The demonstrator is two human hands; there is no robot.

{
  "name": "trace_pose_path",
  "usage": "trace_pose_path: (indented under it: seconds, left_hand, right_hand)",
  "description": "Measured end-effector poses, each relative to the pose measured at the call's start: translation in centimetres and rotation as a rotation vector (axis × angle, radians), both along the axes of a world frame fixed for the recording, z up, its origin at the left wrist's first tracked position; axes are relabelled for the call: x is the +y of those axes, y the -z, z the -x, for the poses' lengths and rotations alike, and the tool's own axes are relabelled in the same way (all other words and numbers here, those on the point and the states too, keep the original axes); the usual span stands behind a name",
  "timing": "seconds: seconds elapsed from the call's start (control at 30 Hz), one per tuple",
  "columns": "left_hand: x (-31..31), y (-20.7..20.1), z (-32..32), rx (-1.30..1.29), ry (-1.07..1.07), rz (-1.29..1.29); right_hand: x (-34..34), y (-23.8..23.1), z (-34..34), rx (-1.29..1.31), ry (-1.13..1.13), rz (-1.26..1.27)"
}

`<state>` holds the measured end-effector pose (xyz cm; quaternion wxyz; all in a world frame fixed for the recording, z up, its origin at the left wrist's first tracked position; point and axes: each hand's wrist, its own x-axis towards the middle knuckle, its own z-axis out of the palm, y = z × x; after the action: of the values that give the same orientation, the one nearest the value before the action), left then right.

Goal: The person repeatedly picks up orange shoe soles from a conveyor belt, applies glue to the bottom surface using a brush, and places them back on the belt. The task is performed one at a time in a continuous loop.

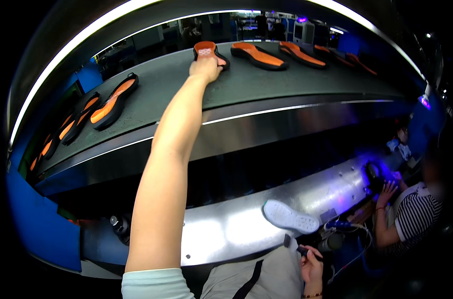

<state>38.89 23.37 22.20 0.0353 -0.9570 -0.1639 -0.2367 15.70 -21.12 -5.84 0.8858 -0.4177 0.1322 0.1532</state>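
Though between other soles (pixel 259 57), left fingers (pixel 205 64) on orange sole (pixel 202 45), grip unclear; right fingers (pixel 313 250) around black tool (pixel 301 250).

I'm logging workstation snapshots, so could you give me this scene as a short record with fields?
Left hand: on an orange-and-black shoe sole
Right hand: holding a small black tool
Upper surface: flat dark-green belt, carrying more such soles
Lower surface: silver metal ledge, bearing a pale shoe-shaped piece
Nearby: person in striped top, far right
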Motion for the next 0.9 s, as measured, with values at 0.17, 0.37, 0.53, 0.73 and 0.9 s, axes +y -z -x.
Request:
trace_pose_path:
  seconds: [0.17,0.37,0.53,0.73,0.9]
  left_hand:
    - [-2.2,-2.0,5.3,-0.034,0.174,-0.197]
    - [-7.5,2.7,19.7,-1.065,0.661,0.334]
    - [-9.4,5.7,27.5,-0.501,0.632,2.252]
    - [-12.6,20.3,33.7,-0.747,1.147,2.121]
    - [-14.4,27.6,32.2,-0.337,1.348,2.925]
  right_hand:
    - [1.9,-1.8,-1.2,-0.154,-0.072,0.036]
    - [1.4,-2.4,-3.1,-0.31,-0.07,0.097]
    - [2.4,-3.8,-4.3,-0.36,-0.075,0.085]
    - [1.3,-5.1,-3.7,-0.395,-0.018,0.07]
    - [2.6,-6.6,-2.2,-0.419,-0.205,-0.054]
